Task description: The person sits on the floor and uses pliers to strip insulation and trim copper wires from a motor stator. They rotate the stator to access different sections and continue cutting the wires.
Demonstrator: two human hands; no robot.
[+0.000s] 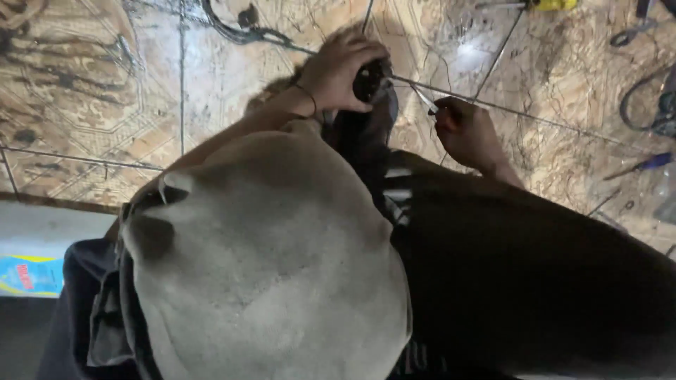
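Observation:
My left hand (338, 70) is closed around a dark round part (370, 79) held low over the tiled floor, with a thin band on the wrist. My right hand (468, 134) grips a slim metal tool (424, 100) whose tip points at that round part. A thin wire or rod (493, 107) runs from the part to the right across the floor. My grey-clad knee (267, 267) and dark trouser leg (535, 281) fill the lower frame and hide what lies beneath the hands.
Patterned brown floor tiles (84, 105) lie all around. A black cable (239, 32) lies at the top. A yellow tool (553, 4) is at the top right, a blue-handled tool (644, 164) and dark cables (651, 112) at the right edge.

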